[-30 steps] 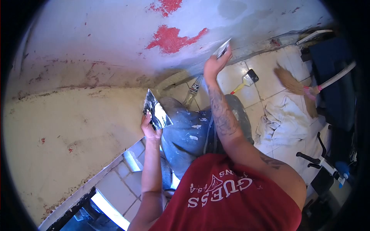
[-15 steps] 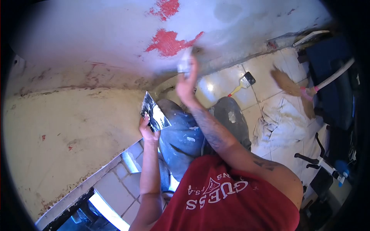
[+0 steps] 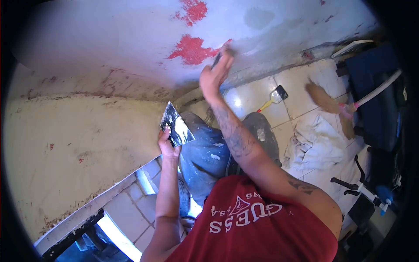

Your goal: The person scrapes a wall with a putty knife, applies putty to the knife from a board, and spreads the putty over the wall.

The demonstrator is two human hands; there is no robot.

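Smoothing of the red-patched white wall (image 3: pixel 131 43) seemingly wanted even pressure, right hand (image 3: pixel 214 77) gripping a dark flat tool (image 3: pixel 216 60), left hand (image 3: pixel 168 144) a shiny metal plate (image 3: pixel 180 130)

Wall (image 3: pixel 118 35) bluish-lit; glare on floor tiles (image 3: pixel 237 101); corners black, edges bowed; right fingers (image 3: pixel 224 62) blurred.

Pale floor tiles (image 3: pixel 296 75) lie near a stained yellowish wall (image 3: pixel 87 131).

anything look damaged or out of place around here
Yes: the wall looks damaged, with ragged red patches breaking up its pale surface near the right hand. A pale cloth also lies crumpled on the floor, rather than folded or hung.
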